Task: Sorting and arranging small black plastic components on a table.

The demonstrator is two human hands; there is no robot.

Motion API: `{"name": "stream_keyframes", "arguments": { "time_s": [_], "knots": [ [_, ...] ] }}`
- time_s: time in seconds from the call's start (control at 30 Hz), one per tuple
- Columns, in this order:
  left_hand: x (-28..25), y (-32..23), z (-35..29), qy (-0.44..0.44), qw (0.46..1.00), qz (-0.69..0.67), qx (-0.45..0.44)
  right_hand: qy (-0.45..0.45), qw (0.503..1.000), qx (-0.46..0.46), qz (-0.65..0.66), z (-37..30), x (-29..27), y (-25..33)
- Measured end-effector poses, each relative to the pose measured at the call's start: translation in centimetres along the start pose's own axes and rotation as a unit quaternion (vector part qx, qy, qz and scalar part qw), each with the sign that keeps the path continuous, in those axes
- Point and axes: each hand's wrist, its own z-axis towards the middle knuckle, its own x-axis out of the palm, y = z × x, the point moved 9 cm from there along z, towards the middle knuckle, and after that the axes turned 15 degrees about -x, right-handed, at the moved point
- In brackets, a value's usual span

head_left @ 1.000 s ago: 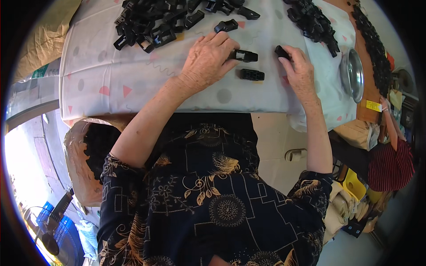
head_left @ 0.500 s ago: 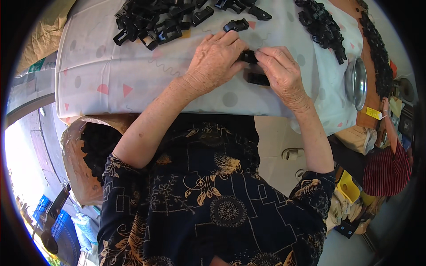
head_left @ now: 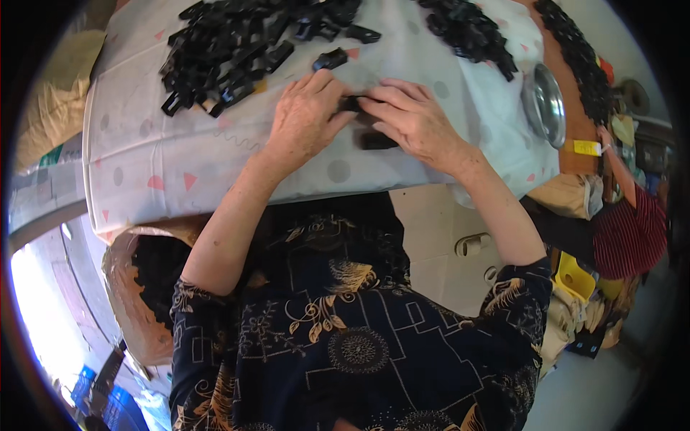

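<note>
My left hand (head_left: 307,115) is closed, thumb and fingers pinching a small black plastic piece (head_left: 349,103) that looks like part of a buckle. My right hand (head_left: 415,121) meets it from the other side, its fingertips pressed on the same piece and partly covering it. Just below the fingers of the right hand, a second black plastic piece (head_left: 379,141) lies on the patterned tablecloth (head_left: 295,169). Beyond my left fingertips rests a single loose piece (head_left: 330,59).
A large heap of black pieces (head_left: 237,50) spreads at the far left, a smaller heap (head_left: 471,32) at the far right. A metal bowl (head_left: 544,105) stands near the right edge. Left of my lap is an open sack (head_left: 144,287) with dark contents. Another person (head_left: 629,233) works at the right.
The view has turned, so the table and its heaps appear further left. My right hand's fingers have straightened and reach further over the piece; both hands stay on it.
</note>
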Motion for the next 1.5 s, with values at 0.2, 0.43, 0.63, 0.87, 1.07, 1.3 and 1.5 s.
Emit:
{"name": "stream_keyframes", "arguments": {
  "time_s": [0.2, 0.43, 0.63, 0.87, 1.07, 1.3, 1.5],
  "knots": [
    [-1.2, -0.3, -0.5, -0.023, 1.0, 0.006, 0.019, -0.279, 0.934, 0.213, 0.065, -6.0, -4.2, -9.0],
    [-1.4, 4.4, 2.5, -0.096, 0.976, -0.037, -0.191, -0.265, 0.873, 0.368, -0.18, -14.6, -6.1, -20.0],
    [-0.8, 3.7, 3.3, -0.107, 0.987, 0.014, -0.121, -0.226, 0.87, 0.415, -0.141, -14.7, -5.0, -21.6],
    [0.1, 2.5, 3.5, -0.064, 0.993, 0.033, -0.089, -0.241, 0.895, 0.371, -0.059, -16.5, -4.2, -22.4],
    [0.2, 0.5, 5.0, -0.015, 0.987, 0.151, -0.047, -0.208, 0.854, 0.46, -0.128, -15.0, -4.0, -22.4],
    [-0.1, -0.8, 7.3, 0.004, 0.998, 0.06, -0.007, -0.289, 0.86, 0.419, -0.019, -16.1, -3.2, -21.4],
    [1.6, 0.9, 6.4, 0.026, 0.974, -0.198, -0.107, -0.154, 0.89, 0.341, -0.262, -13.1, -4.2, -19.3]
  ]
}}
